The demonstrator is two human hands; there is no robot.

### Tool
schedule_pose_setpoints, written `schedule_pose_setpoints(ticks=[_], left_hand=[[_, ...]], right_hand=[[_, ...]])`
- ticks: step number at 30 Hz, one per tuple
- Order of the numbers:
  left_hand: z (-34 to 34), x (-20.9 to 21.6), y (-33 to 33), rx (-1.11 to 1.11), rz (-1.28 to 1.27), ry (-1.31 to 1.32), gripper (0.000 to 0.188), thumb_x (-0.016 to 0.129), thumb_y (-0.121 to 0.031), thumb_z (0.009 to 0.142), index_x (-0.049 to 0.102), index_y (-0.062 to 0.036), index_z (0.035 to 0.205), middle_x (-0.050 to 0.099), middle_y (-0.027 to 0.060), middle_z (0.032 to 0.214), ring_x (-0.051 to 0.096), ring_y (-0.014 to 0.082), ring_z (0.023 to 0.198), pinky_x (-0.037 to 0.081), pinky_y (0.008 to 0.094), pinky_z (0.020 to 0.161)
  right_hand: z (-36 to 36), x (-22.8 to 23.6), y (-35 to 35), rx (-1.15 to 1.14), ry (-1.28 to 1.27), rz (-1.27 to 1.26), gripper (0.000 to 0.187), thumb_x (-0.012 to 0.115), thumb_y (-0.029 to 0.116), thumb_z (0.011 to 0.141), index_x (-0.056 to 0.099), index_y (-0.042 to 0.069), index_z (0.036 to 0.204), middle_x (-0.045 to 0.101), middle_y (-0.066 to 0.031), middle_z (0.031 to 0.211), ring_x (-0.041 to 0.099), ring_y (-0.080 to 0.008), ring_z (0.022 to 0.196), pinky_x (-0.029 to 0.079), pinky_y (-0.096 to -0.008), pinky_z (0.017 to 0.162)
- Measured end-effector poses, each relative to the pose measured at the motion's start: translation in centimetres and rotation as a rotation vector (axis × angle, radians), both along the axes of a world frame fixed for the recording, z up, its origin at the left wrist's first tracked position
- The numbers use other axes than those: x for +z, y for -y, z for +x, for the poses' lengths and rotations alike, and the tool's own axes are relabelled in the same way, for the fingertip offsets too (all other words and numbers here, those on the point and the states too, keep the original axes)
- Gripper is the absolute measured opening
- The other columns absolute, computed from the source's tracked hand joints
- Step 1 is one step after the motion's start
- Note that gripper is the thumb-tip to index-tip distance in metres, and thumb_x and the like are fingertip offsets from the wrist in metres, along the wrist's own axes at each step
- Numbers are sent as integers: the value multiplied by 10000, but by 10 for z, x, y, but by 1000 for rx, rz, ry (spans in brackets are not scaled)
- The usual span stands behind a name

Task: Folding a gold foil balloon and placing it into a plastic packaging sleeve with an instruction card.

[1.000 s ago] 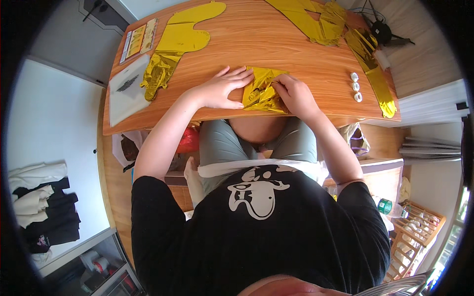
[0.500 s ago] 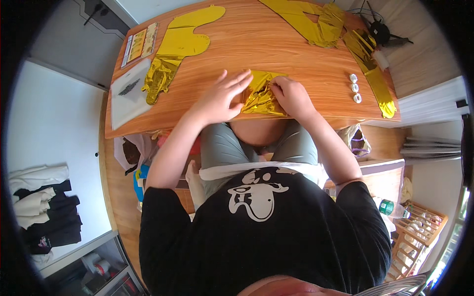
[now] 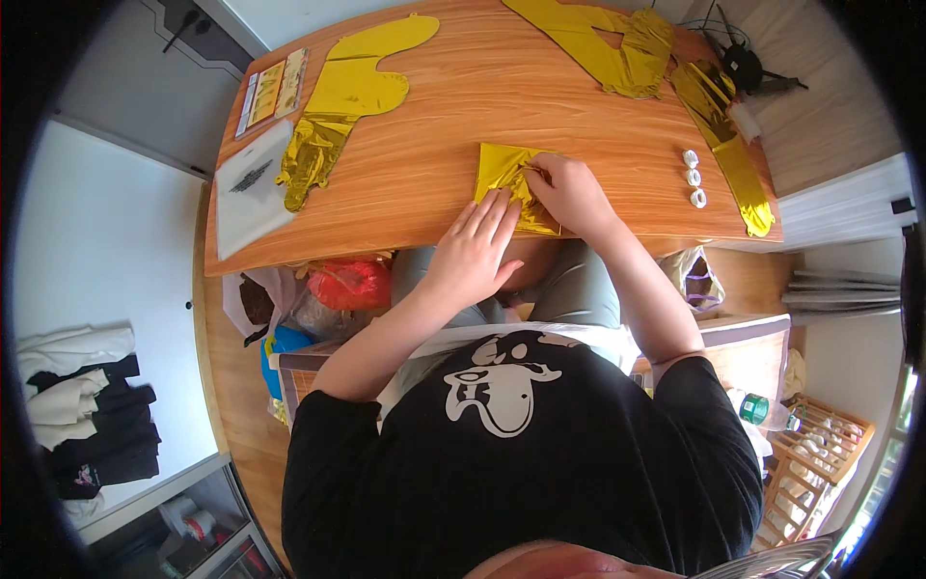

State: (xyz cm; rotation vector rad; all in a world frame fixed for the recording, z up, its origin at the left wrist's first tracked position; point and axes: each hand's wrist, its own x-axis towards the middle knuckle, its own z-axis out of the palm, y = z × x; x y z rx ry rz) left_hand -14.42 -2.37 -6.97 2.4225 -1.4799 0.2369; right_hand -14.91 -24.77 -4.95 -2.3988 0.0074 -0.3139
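A folded gold foil balloon (image 3: pixel 495 164) lies flat near the front edge of the wooden table, its surface creased and shiny. My left hand (image 3: pixel 473 247) rests with straight fingers on the foil's lower left part, the thumb spread to the side. My right hand (image 3: pixel 569 196) has its fingers curled and pinches the foil at its upper right. What exactly sits between those fingertips is partly hidden by the hand.
Flat gold foil balloons lie at the table's (image 3: pixel 444 116) far left (image 3: pixel 362 82), far right (image 3: pixel 608 48) and right edge (image 3: pixel 738 174). White ribbon rolls (image 3: pixel 693 178) line up at right. A clear plastic sleeve (image 3: pixel 253 188), a printed card (image 3: pixel 272 94) and a black router (image 3: pixel 743 66) sit near the edges.
My left hand has moved from the foil's left edge down and right onto its lower part. The right hand stays pinching in nearly the same place.
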Motion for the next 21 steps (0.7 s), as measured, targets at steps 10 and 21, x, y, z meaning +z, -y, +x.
schedule_pose_setpoints(ticks=[10, 21], left_hand=[[12, 11, -6, -65, 18, -65, 866, 750, -473, 885, 417, 24, 1512, 436, 245, 1562, 404, 375, 1482, 334, 498, 1230], [96, 31, -16, -326, 185, -239, 583, 522, -367, 1065, 427, -120, 1585, 382, 84, 1665, 360, 227, 1539, 167, 627, 1265]], right_hand=[[-35, 10, 24, 272, 358, -221, 322, 751, 95, 884, 689, 34, 1194, 695, -137, 1200, 682, -327, 1068, 549, -417, 895], [-70, -1, -12, 208, 222, -529, 464, 686, 218, 926, 632, 56, 1358, 643, -107, 1388, 621, -281, 1284, 480, -462, 1096]])
